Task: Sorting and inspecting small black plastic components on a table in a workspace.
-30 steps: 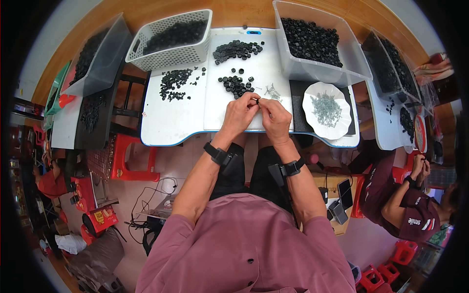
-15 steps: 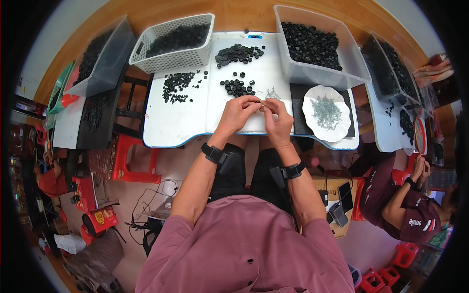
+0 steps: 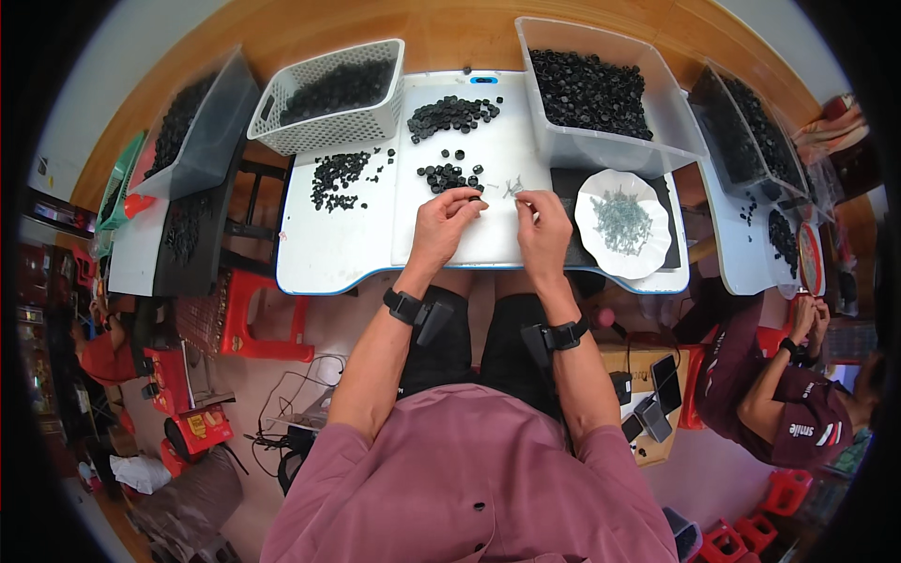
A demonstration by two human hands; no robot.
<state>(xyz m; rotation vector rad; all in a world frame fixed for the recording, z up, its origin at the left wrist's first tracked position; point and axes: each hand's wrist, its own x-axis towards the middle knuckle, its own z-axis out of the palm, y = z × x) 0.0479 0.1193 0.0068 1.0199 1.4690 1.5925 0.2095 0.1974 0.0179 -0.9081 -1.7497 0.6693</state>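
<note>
Left hand [image 3: 445, 227] is pinching a small black plastic piece [image 3: 476, 198] — slackening could be dropping it; right hand [image 3: 544, 233] — hold unclear. Just beyond the left, nudging could be scattering round black plastic caps [image 3: 449, 176].

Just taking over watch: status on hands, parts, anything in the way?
Left hand pinching small dark part. Right hand apart, grip unclear, near pale pins. Closest clutter: black pieces beyond left hand.

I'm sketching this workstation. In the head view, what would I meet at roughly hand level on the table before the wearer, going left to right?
Pile of small black pieces → left hand → right hand → scalloped white plate bearing pale pieces.
</note>
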